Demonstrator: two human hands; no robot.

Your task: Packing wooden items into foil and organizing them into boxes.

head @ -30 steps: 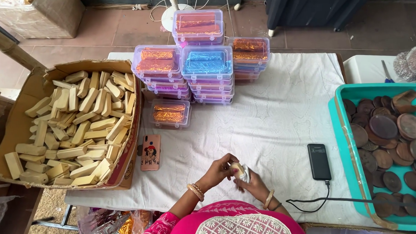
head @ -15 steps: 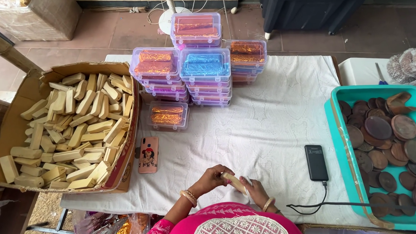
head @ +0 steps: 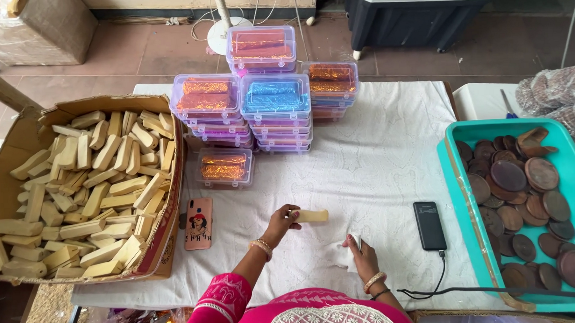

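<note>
My left hand (head: 281,222) holds a pale tan wooden block (head: 312,215) by one end, just above the white tablecloth (head: 376,152), with its free end pointing right. My right hand (head: 361,254) rests lower and to the right, fingers closed on a small white cloth (head: 342,254) pressed to the tablecloth. The two hands are apart. A cardboard box (head: 177,184) full of several similar tan blocks (head: 97,187) stands at the left.
Stacks of clear plastic boxes (head: 276,98) with orange or blue foil inside stand at the back. A pink phone (head: 198,224) lies beside the cardboard box. A black power bank (head: 429,225) with a cable lies at the right, next to a teal tray (head: 457,175) of brown discs.
The hands were together at the table's near edge around the block and cloth. They have separated: the left hand carried the block up and away, the right stayed low with the cloth.
</note>
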